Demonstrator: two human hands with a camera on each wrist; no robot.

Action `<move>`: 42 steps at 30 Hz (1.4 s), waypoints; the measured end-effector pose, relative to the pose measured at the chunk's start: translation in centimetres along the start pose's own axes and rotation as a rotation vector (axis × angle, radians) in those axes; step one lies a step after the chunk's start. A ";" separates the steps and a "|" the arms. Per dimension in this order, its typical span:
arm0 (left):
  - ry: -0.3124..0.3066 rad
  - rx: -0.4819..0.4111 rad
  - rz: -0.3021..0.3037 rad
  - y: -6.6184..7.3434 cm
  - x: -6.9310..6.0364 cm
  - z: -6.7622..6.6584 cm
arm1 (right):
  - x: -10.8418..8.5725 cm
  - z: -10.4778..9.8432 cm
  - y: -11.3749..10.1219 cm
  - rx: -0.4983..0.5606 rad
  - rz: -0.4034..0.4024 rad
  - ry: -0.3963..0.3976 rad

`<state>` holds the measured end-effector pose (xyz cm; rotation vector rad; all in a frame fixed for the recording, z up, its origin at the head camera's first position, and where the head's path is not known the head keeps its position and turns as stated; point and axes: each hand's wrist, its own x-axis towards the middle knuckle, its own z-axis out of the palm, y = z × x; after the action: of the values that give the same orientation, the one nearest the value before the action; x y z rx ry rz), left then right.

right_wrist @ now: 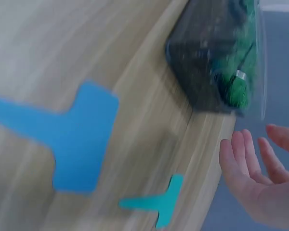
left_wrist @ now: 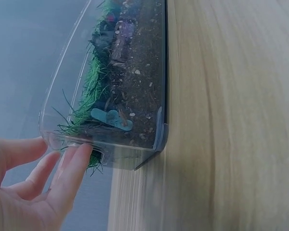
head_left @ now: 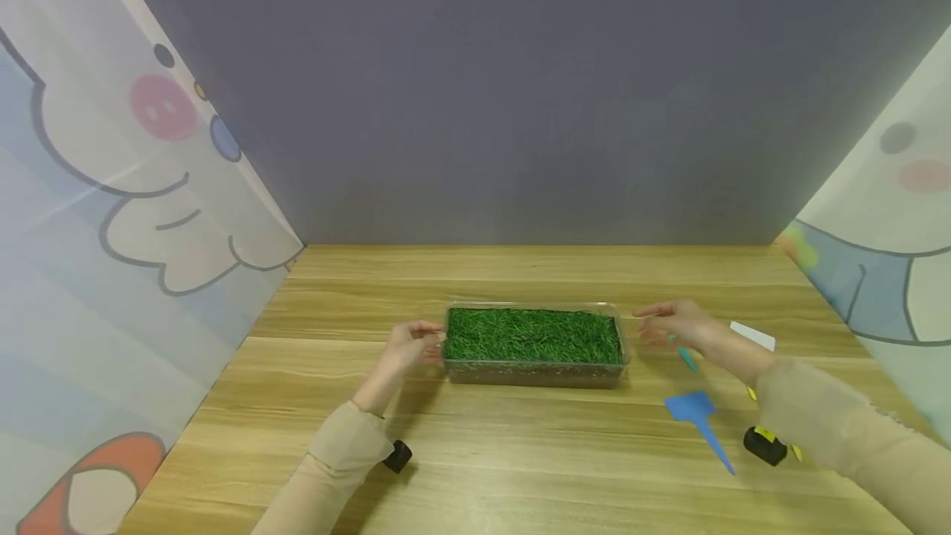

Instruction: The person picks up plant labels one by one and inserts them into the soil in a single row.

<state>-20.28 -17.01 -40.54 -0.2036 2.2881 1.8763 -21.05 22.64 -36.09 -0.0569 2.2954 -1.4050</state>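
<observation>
A clear plastic box (head_left: 535,376) with dark soil and a mat of green grass (head_left: 531,337) stands on the wooden table. At its left end is my left hand (head_left: 404,347), the fairly straight fingers touching the end wall and the thumb by the rim. Through the side wall in the left wrist view, a small teal piece (left_wrist: 111,119) shows against the soil. Off the box's right end, my right hand (right_wrist: 260,183) hovers with spread fingers and holds nothing. Below that hand lie a blue T-shaped plant label (head_left: 693,408) and a smaller teal one (right_wrist: 156,202).
A white flat piece (head_left: 754,336) lies beyond the right wrist. Beside the right sleeve is a black object with yellow on it (head_left: 765,446). Another small black object (head_left: 397,456) shows by the left sleeve. A grey wall (head_left: 535,106) rises behind the table.
</observation>
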 end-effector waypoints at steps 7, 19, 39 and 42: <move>0.001 -0.006 -0.004 0.0 0.0 0.1 | 0.9 -1.5 0.3 -0.213 -0.089 0.008; -0.006 -0.012 -0.006 0.1 0.0 0.1 | 2.8 -3.3 0.9 -0.547 -0.361 0.015; -0.003 -0.016 0.007 0.0 -0.1 0.1 | 4.6 -4.4 2.8 -0.796 -0.319 -0.097; 0.007 -0.014 0.004 0.0 -0.1 0.1 | 4.8 -4.5 3.1 -0.800 -0.348 -0.106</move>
<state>-20.15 -16.90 -40.56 -0.2083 2.2828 1.8965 -26.51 26.62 -38.72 -0.7792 2.6831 -0.5022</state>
